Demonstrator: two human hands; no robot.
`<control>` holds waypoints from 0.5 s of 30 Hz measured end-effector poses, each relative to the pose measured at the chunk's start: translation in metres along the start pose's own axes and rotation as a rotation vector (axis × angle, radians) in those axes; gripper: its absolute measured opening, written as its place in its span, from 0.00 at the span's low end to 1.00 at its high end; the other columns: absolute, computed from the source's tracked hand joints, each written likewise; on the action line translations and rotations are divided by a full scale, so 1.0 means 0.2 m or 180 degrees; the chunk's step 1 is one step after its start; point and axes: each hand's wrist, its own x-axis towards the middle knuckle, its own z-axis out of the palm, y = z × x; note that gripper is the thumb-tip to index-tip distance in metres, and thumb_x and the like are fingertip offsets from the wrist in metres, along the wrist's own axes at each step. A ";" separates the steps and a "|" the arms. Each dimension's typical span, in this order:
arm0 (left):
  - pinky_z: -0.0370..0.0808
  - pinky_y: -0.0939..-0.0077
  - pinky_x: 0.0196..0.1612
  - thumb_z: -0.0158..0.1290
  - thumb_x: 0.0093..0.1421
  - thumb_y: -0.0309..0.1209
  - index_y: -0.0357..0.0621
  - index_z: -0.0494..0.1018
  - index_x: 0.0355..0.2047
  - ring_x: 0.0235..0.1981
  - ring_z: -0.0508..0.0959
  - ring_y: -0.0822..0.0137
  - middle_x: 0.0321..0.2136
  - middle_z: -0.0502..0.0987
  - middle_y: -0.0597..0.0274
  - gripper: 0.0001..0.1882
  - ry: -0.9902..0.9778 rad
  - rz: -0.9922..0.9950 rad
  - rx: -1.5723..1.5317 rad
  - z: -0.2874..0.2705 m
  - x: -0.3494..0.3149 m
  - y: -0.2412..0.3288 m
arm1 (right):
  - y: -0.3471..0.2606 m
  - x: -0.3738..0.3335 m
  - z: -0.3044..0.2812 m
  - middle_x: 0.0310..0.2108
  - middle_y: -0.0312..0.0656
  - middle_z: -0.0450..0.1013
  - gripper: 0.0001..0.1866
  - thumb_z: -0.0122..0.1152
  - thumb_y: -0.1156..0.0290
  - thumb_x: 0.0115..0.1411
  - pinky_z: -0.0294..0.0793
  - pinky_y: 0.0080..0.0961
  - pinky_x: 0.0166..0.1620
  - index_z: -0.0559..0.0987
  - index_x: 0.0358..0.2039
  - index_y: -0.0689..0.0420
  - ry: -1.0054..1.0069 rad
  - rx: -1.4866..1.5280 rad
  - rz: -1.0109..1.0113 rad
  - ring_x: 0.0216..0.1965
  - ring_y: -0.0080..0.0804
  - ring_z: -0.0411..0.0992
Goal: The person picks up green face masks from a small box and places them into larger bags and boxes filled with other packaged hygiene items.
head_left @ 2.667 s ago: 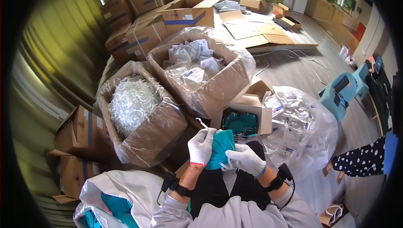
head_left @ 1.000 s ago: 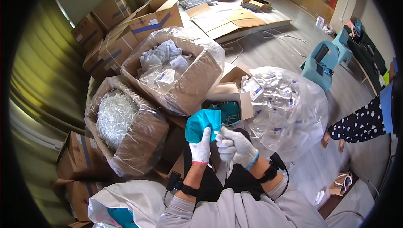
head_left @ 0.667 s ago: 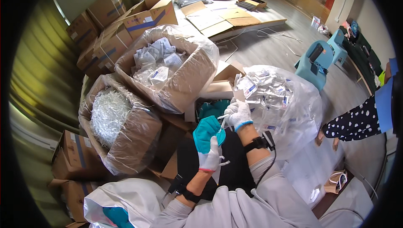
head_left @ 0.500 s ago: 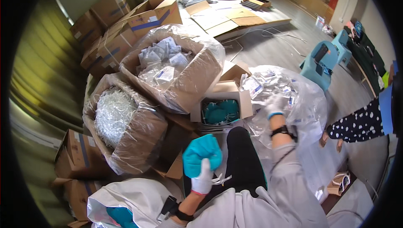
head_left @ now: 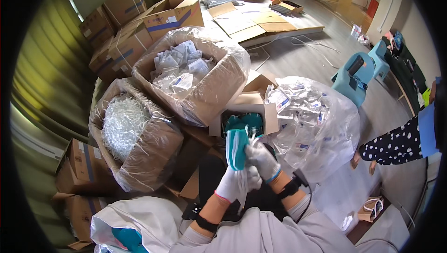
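Observation:
Upright in front of me is a folded teal cloth item (head_left: 237,149) with white edging and pale cords hanging down. My left hand (head_left: 233,184), in a white glove, is closed around its lower end. Close against its right side, my gloved right hand (head_left: 263,160) has its fingers closed; a small pale, partly clear thing shows at the fingertips, too blurred to name. Just beyond the hands, an open cardboard box (head_left: 271,119) holds more teal cloth items (head_left: 251,120). To its right, a large clear plastic bag (head_left: 342,127) contains many small white-and-clear packets (head_left: 298,101).
On the left, one plastic-lined carton (head_left: 153,141) holds a heap of white cords, another (head_left: 219,85) flat packets. A white sack (head_left: 153,213) with teal cloth lies lower left. Cartons (head_left: 172,17) stack behind. At right are blue chairs (head_left: 351,83) and a standing person's legs (head_left: 391,143).
My right hand has come back from the bag of packets to meet my left hand. The teal item has moved up and right, and now appears folded and narrower.

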 end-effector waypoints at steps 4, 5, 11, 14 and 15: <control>0.70 0.70 0.54 0.52 0.64 0.56 0.35 0.75 0.48 0.47 0.75 0.69 0.44 0.78 0.60 0.32 0.1042 0.1619 0.2684 -0.48 -0.06 0.20 | -0.28 -0.03 0.03 0.27 0.29 0.73 0.13 0.61 0.63 0.67 0.64 0.15 0.26 0.79 0.43 0.60 0.0295 -0.1351 0.0070 0.22 0.14 0.65; 0.69 0.70 0.55 0.54 0.63 0.56 0.35 0.74 0.50 0.48 0.75 0.69 0.45 0.78 0.59 0.33 0.0865 0.1822 0.2851 -0.36 -0.10 0.23 | -0.32 -0.03 0.01 0.27 0.28 0.72 0.12 0.60 0.63 0.67 0.65 0.15 0.28 0.79 0.42 0.59 0.0333 -0.1566 0.0230 0.25 0.14 0.65; 0.76 0.74 0.47 0.59 0.64 0.31 0.39 0.71 0.56 0.44 0.78 0.73 0.46 0.78 0.63 0.21 0.0578 0.1609 0.2933 -0.05 0.01 0.23 | -0.22 0.08 -0.01 0.31 0.31 0.75 0.14 0.55 0.63 0.70 0.69 0.15 0.32 0.80 0.42 0.60 0.0499 -0.1752 0.0022 0.29 0.17 0.70; 0.77 0.77 0.40 0.57 0.66 0.32 0.40 0.75 0.50 0.39 0.79 0.75 0.41 0.79 0.66 0.14 0.0932 0.2048 0.3190 -0.08 0.14 0.27 | -0.29 0.11 -0.01 0.44 0.42 0.77 0.22 0.43 0.56 0.74 0.77 0.21 0.36 0.72 0.55 0.60 0.0866 -0.0503 0.0006 0.33 0.25 0.76; 0.74 0.80 0.29 0.55 0.68 0.34 0.42 0.76 0.43 0.29 0.77 0.78 0.33 0.79 0.69 0.09 0.1168 0.2171 0.2816 -0.02 0.14 0.28 | -0.30 0.10 0.01 0.46 0.43 0.77 0.25 0.40 0.53 0.75 0.76 0.20 0.34 0.69 0.58 0.60 0.0479 -0.0238 0.0007 0.31 0.24 0.75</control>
